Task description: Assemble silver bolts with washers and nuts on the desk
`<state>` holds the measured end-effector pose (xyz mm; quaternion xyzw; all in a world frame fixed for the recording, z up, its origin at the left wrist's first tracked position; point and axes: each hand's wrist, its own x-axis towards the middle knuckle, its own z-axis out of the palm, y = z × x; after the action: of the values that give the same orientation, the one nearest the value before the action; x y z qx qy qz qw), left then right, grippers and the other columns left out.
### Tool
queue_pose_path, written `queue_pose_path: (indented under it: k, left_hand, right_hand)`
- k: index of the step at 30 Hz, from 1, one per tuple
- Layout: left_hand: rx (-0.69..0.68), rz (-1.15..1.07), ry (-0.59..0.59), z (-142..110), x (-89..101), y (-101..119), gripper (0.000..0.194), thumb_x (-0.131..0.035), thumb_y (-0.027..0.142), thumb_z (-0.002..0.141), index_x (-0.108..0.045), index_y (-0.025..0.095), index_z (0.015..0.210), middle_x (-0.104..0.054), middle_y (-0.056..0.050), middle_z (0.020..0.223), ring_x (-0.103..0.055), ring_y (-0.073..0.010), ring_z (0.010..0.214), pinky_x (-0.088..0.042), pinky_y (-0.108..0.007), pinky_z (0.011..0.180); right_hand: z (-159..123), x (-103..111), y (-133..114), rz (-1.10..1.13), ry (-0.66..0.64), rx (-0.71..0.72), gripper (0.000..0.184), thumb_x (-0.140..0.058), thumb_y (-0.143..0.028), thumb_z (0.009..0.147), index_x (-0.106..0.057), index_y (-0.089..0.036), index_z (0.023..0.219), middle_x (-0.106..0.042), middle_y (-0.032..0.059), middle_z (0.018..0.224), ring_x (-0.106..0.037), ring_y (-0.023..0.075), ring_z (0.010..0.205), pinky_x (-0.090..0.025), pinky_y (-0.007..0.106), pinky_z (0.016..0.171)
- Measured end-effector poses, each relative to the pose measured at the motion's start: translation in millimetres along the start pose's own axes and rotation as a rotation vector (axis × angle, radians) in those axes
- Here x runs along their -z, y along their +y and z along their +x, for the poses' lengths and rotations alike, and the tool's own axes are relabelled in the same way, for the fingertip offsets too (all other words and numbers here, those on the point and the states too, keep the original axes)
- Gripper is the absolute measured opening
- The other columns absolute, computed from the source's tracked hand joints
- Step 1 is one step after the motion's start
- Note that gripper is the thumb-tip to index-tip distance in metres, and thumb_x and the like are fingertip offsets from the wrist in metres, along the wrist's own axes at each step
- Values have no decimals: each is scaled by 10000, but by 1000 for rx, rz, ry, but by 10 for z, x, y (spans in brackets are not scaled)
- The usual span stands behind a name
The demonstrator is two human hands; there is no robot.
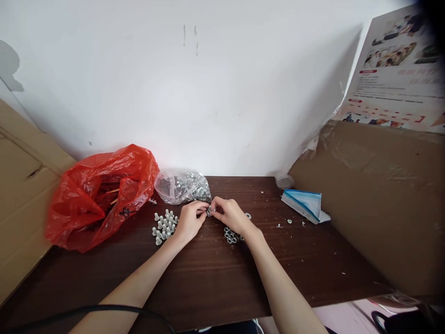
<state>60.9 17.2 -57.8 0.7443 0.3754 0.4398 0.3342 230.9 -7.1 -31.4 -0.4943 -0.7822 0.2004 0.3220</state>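
Note:
My left hand and my right hand meet at the middle of the dark wooden table, fingers pinched together on a small metal fastener held between them. A cluster of upright silver bolts stands just left of my left hand. Under my right wrist lies a small pile of metal nuts. A single washer rests to the right of my right hand. Right behind my hands sits a clear plastic bag of metal hardware.
A crumpled red plastic bag lies at the left. Cardboard sheets flank the table on both sides. A blue and white packet and a white cap lie at the right rear. A black cable crosses the near left.

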Motion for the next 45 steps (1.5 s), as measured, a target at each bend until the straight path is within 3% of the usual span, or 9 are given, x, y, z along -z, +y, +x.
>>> queue_pose_path:
  k: [7,15,21,30,37,45]
  left_hand:
    - [-43,70,-23,-8,7,30,250,-529,20,728,-678,134,894,-679,-66,905,-674,-153,796,-582,-303,777]
    - [-69,287,-9,-31,-5,22,345,-678,83,689,-654,172,1022,-681,-67,944,-623,-198,829,-528,-365,784]
    - [-11,306,-81,-22,-61,92,678,-700,106,711,-434,230,1323,-669,-54,1013,-605,-221,946,-483,-410,881]
    - [-48,339,-77,-1,-105,42,603,-630,39,737,-443,214,1283,-652,-31,908,-593,-200,878,-487,-379,848]
    - [-39,269,-45,15,-71,13,563,-601,68,762,-439,195,1286,-650,-29,880,-598,-175,833,-496,-361,838]
    - [-7,282,-84,9,18,23,583,-637,56,716,-465,199,1254,-662,-45,945,-610,-187,864,-501,-374,848]
  right_hand:
    - [-2,-9,-8,-34,-16,10,72,-559,-140,814,-540,-207,830,-593,-13,735,-542,142,653,-370,224,625]
    - [-21,62,-4,-18,-5,-22,68,-571,-164,829,-521,-207,847,-610,-5,764,-564,151,691,-385,236,638]
    - [-15,129,-19,16,10,-44,95,-545,-129,824,-488,-205,826,-611,-10,746,-571,150,674,-388,237,622]
    - [-1,116,-37,22,4,-41,135,-543,-78,810,-491,-202,826,-617,-11,745,-580,148,682,-395,234,625]
    - [-14,87,23,-20,13,-24,82,-568,-134,828,-527,-199,854,-632,3,766,-593,158,695,-411,247,647]
    - [-8,48,15,-115,-15,24,113,-564,-114,842,-507,-207,871,-629,-3,806,-584,155,730,-393,234,657]
